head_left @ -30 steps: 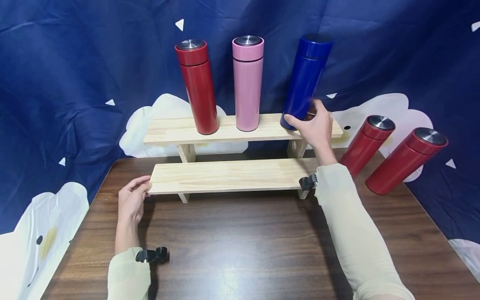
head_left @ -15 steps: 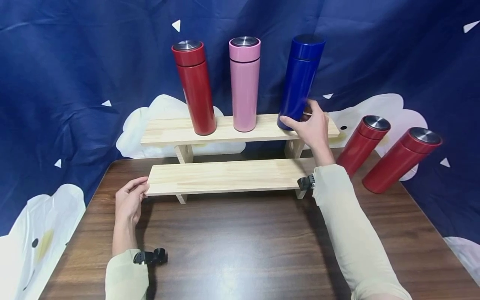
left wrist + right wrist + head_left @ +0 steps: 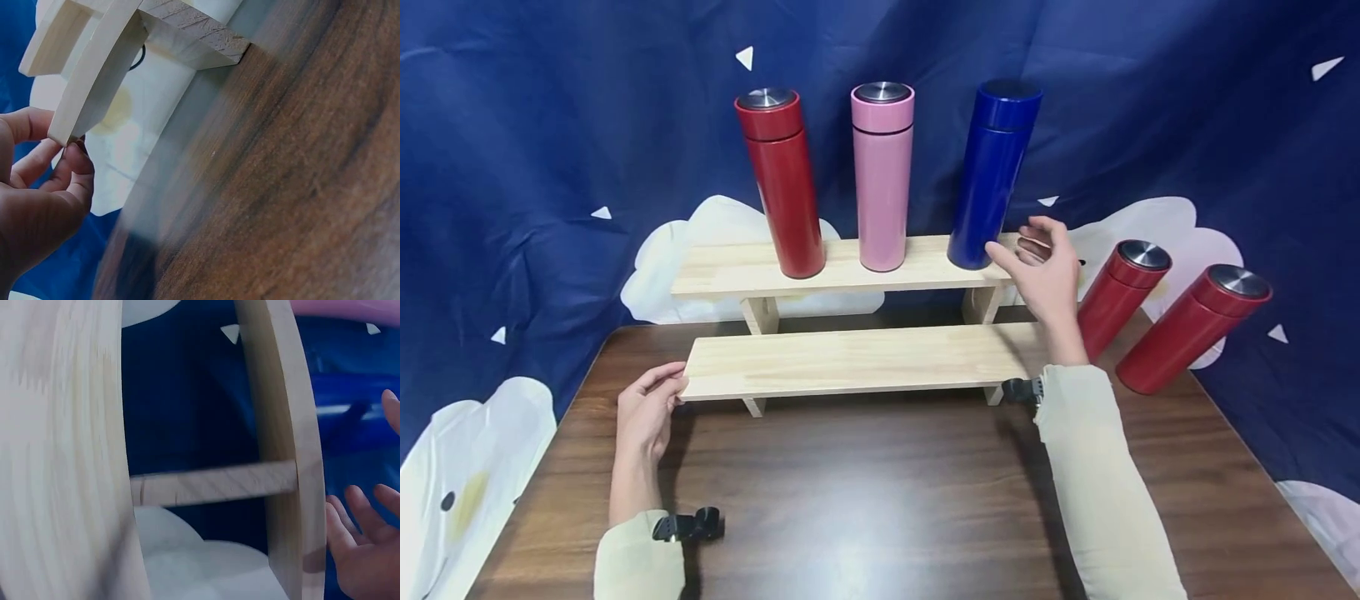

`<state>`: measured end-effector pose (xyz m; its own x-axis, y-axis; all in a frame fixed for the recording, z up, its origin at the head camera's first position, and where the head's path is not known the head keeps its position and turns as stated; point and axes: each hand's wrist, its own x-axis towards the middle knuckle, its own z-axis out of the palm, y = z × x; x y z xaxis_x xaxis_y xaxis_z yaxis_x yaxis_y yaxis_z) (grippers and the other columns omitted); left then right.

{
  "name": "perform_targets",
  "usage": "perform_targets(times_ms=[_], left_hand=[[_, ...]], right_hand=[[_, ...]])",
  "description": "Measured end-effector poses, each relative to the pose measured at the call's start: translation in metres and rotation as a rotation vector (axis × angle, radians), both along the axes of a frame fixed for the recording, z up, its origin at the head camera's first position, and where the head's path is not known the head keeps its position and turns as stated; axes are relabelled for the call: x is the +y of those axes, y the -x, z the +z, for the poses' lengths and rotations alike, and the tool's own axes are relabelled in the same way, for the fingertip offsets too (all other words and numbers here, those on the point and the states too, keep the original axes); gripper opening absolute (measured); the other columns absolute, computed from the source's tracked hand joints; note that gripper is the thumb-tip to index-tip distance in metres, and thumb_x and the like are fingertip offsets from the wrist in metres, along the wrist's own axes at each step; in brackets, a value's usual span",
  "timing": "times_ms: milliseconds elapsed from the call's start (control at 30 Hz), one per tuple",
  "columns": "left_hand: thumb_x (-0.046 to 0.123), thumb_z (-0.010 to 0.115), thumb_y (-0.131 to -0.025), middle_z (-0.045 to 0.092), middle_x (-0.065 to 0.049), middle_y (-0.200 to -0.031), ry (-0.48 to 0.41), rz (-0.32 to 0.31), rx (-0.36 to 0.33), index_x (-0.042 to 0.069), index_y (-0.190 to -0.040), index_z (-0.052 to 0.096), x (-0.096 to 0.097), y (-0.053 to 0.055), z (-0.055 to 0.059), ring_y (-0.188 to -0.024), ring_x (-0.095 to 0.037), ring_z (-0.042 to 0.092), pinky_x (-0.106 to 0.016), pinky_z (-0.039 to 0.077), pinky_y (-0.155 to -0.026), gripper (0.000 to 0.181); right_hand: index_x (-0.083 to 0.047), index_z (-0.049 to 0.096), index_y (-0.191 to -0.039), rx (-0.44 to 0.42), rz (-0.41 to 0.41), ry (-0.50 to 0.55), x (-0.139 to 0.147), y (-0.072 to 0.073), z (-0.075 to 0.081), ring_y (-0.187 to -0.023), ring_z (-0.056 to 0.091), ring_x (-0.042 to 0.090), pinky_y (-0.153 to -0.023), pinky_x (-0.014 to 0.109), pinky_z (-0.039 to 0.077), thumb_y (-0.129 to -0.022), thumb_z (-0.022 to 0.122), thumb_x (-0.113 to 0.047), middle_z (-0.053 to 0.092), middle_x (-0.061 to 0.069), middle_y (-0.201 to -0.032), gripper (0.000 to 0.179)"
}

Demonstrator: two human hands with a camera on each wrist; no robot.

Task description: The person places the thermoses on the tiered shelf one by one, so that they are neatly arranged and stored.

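Observation:
A blue thermos bottle [image 3: 992, 179] stands upright on the upper board of a two-tier wooden shelf [image 3: 850, 362]. Just right of its base, my right hand [image 3: 1047, 279] is off the bottle, thumb and fingers spread around a gap. The right wrist view also has those fingers [image 3: 362, 525] beside the upper board, with nothing between them. My left hand [image 3: 643, 412] pinches the left end of the lower board; in the left wrist view its fingertips [image 3: 78, 156] lie at the board's corner. To the left of the blue bottle, a pink thermos [image 3: 882, 179] and a red thermos [image 3: 781, 183] stand upright on the same board.
Two more red thermoses, a nearer one [image 3: 1193, 329] and one partly behind my right forearm [image 3: 1123, 292], stand on the brown wooden table [image 3: 865, 492] at the right. A dark blue curtain [image 3: 550, 125] with white cloud shapes hangs behind.
My right hand has let go of the blue thermos and drawn back to the right. The bottle stays on the upper board. My left hand keeps its hold, and the head view has shifted slightly.

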<state>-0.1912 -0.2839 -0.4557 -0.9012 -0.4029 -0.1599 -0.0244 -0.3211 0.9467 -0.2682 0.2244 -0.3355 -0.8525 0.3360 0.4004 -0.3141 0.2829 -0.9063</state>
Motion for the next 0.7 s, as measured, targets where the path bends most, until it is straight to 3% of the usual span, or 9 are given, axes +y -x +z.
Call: perform_targets(times_ms=[167, 400, 533, 700], left_hand=[[-0.018, 0.060, -0.088, 0.070, -0.002, -0.083, 0.005, -0.032, -0.004, -0.005, -0.103, 0.074, 0.000, -0.002, -0.002, -0.069, -0.011, 0.060, -0.019, 0.046, -0.057, 0.025], [-0.016, 0.061, -0.089, 0.070, -0.001, -0.082, 0.045, -0.066, -0.011, 0.000, -0.099, 0.075, 0.001, -0.001, -0.003, -0.069, -0.010, 0.059, -0.020, 0.046, -0.057, 0.024], [-0.015, 0.061, -0.089, 0.070, -0.001, -0.082, 0.062, -0.073, -0.014, 0.001, -0.098, 0.075, -0.003, -0.001, -0.001, -0.069, -0.010, 0.058, -0.020, 0.045, -0.058, 0.023], [-0.014, 0.061, -0.090, 0.070, -0.001, -0.083, 0.070, -0.075, -0.025, 0.001, -0.099, 0.074, -0.006, -0.002, 0.005, -0.070, -0.010, 0.059, -0.020, 0.046, -0.058, 0.022]], right_hand=[[-0.002, 0.058, -0.132, 0.053, -0.034, 0.065, 0.012, -0.014, -0.001, -0.115, 0.063, 0.029, -0.100, 0.033, 0.051, -0.079, 0.087, -0.015, 0.064, 0.020, -0.125, 0.062], [-0.010, 0.064, -0.125, 0.121, -0.077, 0.108, 0.032, -0.030, 0.007, -0.105, 0.066, 0.019, -0.095, 0.025, 0.052, -0.081, 0.083, -0.007, 0.069, 0.011, -0.114, 0.048], [-0.009, 0.065, -0.122, 0.153, -0.094, 0.167, 0.045, -0.036, 0.013, -0.099, 0.067, 0.015, -0.091, 0.021, 0.051, -0.081, 0.082, -0.003, 0.070, 0.006, -0.109, 0.045], [-0.011, 0.066, -0.123, 0.154, -0.151, 0.206, 0.062, -0.048, 0.026, -0.103, 0.066, 0.017, -0.096, 0.022, 0.049, -0.080, 0.082, -0.004, 0.070, 0.006, -0.113, 0.046]])
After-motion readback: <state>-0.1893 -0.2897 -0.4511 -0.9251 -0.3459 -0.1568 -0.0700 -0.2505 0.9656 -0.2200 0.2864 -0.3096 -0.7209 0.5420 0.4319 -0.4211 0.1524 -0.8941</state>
